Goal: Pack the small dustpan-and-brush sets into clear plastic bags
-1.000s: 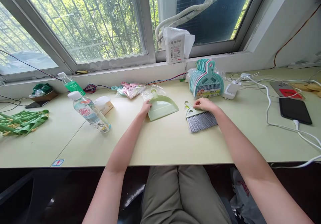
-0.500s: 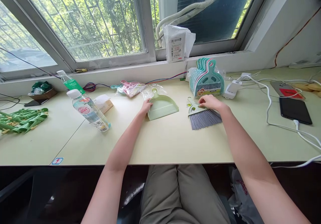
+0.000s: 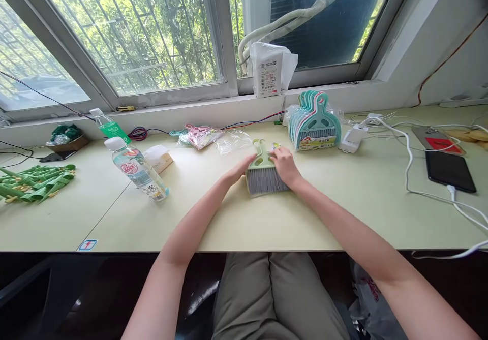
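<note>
A small brush with grey bristles (image 3: 267,180) and a light green head lies on top of the pale green dustpan (image 3: 249,190), which is mostly covered by it. My left hand (image 3: 243,168) holds the left side of the dustpan, fingers against its edge. On the right, my right hand (image 3: 285,166) grips the brush head near its upper right side. A clear plastic bag (image 3: 233,142) lies flat just behind my left hand.
A stack of teal brush-and-dustpan sets (image 3: 315,126) stands at the back. Two bottles, the nearer one clear (image 3: 139,170), and a tissue pack (image 3: 162,160) are left. At right lie a power strip (image 3: 353,137), white cables and a black phone (image 3: 450,170). Green bundles (image 3: 38,182) lie far left.
My right hand has brought the brush leftward onto the dustpan. The dustpan and my left hand have shifted right, away from the clear bag.
</note>
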The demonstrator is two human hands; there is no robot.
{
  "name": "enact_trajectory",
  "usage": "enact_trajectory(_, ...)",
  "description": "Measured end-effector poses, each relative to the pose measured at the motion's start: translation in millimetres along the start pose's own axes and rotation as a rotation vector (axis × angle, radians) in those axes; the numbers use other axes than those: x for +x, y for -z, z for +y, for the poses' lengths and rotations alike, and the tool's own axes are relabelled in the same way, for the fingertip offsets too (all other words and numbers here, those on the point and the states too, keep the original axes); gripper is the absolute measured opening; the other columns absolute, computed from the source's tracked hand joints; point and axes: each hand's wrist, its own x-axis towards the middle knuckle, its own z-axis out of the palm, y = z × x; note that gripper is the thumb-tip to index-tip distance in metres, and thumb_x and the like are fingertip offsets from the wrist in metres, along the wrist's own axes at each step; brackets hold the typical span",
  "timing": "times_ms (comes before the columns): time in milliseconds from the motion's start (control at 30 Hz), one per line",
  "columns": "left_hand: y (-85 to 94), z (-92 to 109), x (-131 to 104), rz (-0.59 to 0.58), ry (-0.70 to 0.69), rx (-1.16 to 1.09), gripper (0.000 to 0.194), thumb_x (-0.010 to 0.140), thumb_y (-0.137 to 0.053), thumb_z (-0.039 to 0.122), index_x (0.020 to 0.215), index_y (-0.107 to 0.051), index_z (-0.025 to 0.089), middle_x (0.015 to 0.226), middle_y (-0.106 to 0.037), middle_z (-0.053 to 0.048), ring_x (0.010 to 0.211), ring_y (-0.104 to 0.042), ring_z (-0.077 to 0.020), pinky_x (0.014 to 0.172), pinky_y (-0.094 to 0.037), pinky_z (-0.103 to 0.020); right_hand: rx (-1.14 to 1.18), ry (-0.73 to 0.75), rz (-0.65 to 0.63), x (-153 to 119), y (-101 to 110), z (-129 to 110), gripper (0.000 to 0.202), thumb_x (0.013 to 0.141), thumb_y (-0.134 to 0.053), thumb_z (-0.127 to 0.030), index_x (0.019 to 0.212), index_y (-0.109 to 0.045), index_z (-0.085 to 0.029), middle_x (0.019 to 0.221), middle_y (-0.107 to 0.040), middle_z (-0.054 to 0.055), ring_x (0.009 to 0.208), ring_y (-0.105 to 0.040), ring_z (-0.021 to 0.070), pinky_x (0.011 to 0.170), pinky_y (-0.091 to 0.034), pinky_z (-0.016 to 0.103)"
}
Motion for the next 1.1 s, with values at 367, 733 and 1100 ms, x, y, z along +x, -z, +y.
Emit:
enact_trajectory(367,-12.9,12.5,-15.8,-0.194,0.09,0.08,0.056,0.071,-0.077,0.051,0.114,-0.057,0.021,0.101,-0.067,-0.003,0.093,-0.063,-0.0196,0.081,-0.045,-0.031,0.63,-0.368,-0.507,10.2,29.1,16.8,0.059,0.076,-0.076,-0.035,0.13,-0.062,-0.016,0.11,-0.075,0.011,0.111,-0.066,0.0282,0.102,-0.048,0.042)
enact_trajectory(733,5.6,6.8,-6.7,-0.119,0.07,0.205,0.055,0.063,-0.081,0.052,0.1,-0.055,0.019,0.081,-0.061,0.002,0.071,-0.056,-0.012,0.065,-0.039,-0.024,0.571,-0.471,-0.277,6.0,-14.0,17.9,0.052,0.061,-0.086,-0.029,0.108,-0.072,-0.011,0.098,-0.077,0.013,0.096,-0.072,0.0279,0.093,-0.055,0.039)
enact_trajectory(1100,33.0,17.2,-15.8,-0.349,0.111,0.106,0.062,0.059,-0.087,0.031,0.116,-0.067,0.018,0.114,-0.07,-0.009,0.106,-0.065,-0.0267,0.092,-0.048,-0.035,-0.164,0.033,0.016,11.8,-2.9,57.0,0.047,0.1,-0.03,-0.035,0.137,-0.057,-0.02,0.15,-0.048,0.01,0.143,-0.034,0.0276,0.118,-0.026,0.051)
